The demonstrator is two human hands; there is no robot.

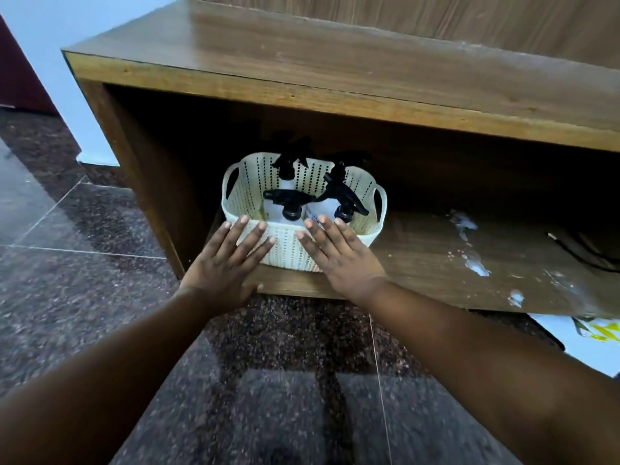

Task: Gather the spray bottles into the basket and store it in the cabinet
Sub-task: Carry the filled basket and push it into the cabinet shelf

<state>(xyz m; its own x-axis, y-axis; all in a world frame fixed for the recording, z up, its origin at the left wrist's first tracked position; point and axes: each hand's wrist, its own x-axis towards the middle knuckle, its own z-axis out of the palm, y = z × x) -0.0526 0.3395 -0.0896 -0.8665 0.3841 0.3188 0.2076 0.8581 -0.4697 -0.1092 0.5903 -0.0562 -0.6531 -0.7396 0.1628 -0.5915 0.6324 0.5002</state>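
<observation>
Your basket (303, 243) sits on the cabinet (335, 78) shelf (419, 260), straight ahead of both palms, its long axis running left to right across your reach. Your left hand (225, 263) and right hand (342, 255) lie flat and spread against its near wall, gripping nothing, about equally close; any further push goes straight back into the dark recess. Count one basket and what looks like three spray bottles (285, 206) standing inside it, though the black trigger heads overlap and a fourth could be hidden. White smears mark the shelf well to the right.
</observation>
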